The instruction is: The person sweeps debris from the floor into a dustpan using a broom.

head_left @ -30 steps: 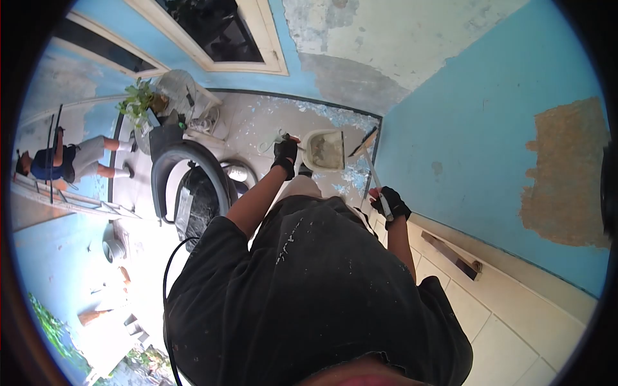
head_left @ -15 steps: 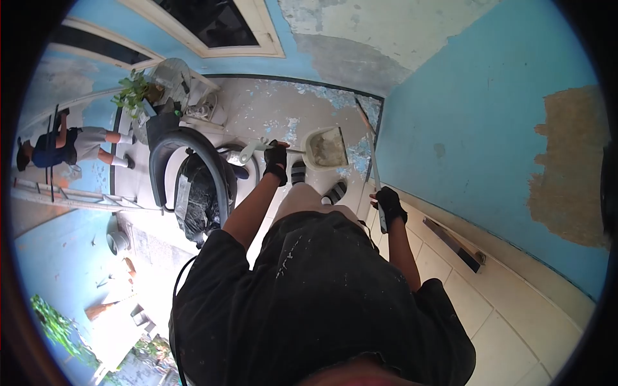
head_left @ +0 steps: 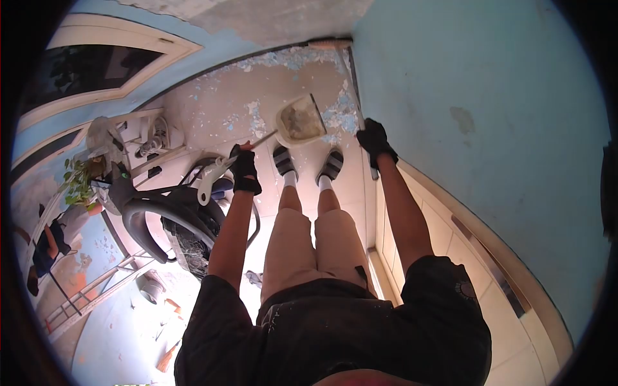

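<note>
My left hand (head_left: 244,170), in a black fingerless glove, is closed round the handle of a pale dustpan (head_left: 301,121). The pan holds some debris and rests on or just over the floor ahead of my feet. My right hand (head_left: 376,140), gloved alike, grips the long pole of a broom (head_left: 331,44), whose head lies in the far corner against the wall base. Blue and white paint flakes (head_left: 341,116) are scattered over the floor around the pan and along the walls.
To the left stand a black bag (head_left: 185,244) with a dark curved tube, a potted plant (head_left: 78,181) and a white rack (head_left: 168,157) with shoes. Another person (head_left: 48,251) is beside a ladder (head_left: 96,293) at the far left. A blue wall (head_left: 476,128) rises at right.
The view has shifted towards the corner. My right hand has moved forward with the broom, and its head now shows in the corner. My left hand still holds the dustpan.
</note>
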A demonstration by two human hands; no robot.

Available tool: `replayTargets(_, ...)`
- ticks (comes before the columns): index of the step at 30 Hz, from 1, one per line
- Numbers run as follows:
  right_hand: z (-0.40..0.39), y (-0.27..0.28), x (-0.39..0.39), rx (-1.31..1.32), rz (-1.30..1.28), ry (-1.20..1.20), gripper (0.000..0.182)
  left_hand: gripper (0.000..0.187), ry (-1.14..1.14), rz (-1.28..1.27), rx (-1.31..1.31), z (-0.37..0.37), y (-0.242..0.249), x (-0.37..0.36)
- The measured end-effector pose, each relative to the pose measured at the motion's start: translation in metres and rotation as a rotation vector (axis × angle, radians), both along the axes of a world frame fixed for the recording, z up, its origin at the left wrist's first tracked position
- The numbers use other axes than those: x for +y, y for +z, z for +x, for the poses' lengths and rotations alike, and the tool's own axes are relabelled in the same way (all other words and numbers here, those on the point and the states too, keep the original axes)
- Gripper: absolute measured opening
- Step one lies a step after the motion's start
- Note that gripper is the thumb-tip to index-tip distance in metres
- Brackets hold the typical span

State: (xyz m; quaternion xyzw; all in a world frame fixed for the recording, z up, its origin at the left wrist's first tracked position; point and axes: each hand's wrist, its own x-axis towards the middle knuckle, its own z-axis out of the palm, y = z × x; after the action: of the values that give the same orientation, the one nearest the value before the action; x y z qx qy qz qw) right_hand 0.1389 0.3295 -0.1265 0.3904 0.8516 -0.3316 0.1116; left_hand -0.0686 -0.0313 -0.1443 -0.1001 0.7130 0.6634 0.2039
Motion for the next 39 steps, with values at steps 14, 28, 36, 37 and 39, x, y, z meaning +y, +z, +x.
replayTargets(14,-0.002,-0.118,-0.011,-0.301,-0.294,-0.254,0.056,0.006,0.155,0.055,-0.080,0.004,-0.040,0.023)
replayTargets(28,0.066,-0.044,-0.077,-0.115,-0.298,-0.382,0.047,0.012,0.238,0.046,-0.147,0.012,-0.058,0.005)
replayTargets(36,-0.026,-0.122,-0.047,-0.190,-0.156,-0.314,0.049,0.008,0.230,0.046,-0.142,0.010,-0.060,0.003)
replayTargets(37,-0.019,-0.132,-0.054,-0.190,-0.157,-0.315,0.049,0.008,0.229,0.046,-0.142,0.010,-0.057,0.004)
replayTargets(39,0.002,-0.146,-0.070,-0.180,-0.250,-0.304,0.051,0.010,0.270,0.023,-0.154,0.009,-0.048,0.002)
